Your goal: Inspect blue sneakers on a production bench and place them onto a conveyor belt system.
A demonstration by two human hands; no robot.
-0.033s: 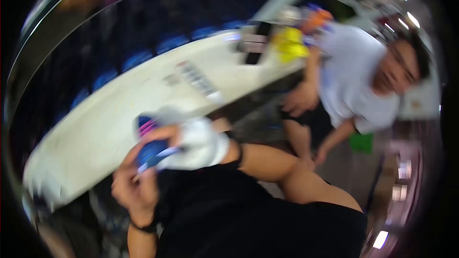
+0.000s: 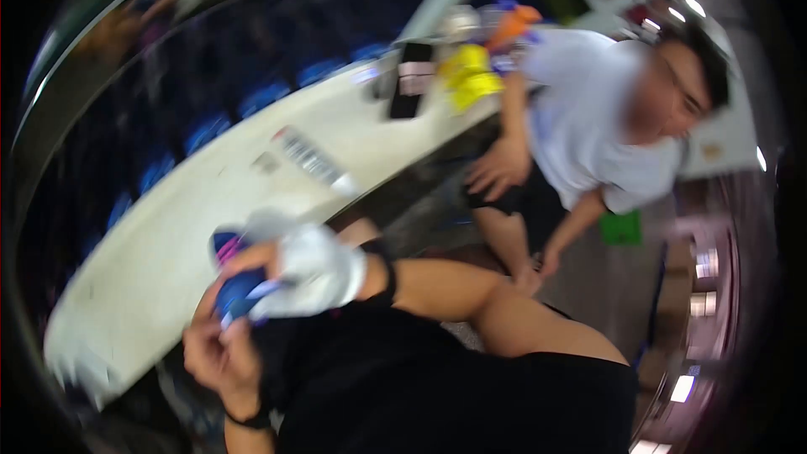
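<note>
Both my hands are raised over the near edge of the white table, closed around a small rounded dark blue thing with pink stripes [image 2: 239, 287]. Blur and my fingers hide its kind. My left hand [image 2: 223, 353] is bare, with a dark band at the wrist, and pinches the lower side. A white glove with bare fingertips covers my right hand [image 2: 315, 276], whose fingers wrap over the top and right side. A thin whitish piece [image 2: 262, 290] shows between the hands against the blue surface; I cannot tell what it is.
The curved white table [image 2: 168, 235] carries a pale labelled tube-like thing [image 2: 315, 161], a dark phone-like slab [image 2: 410, 101], a yellow packet [image 2: 471, 76] and an orange thing [image 2: 514, 27]. At the right sits a person in a white shirt [image 2: 580, 118]; a green box [image 2: 620, 228] is behind.
The whole view has swung, so the table, the person and my hands appear farther left. My hands keep hold of the blue thing. The seated person's head has turned.
</note>
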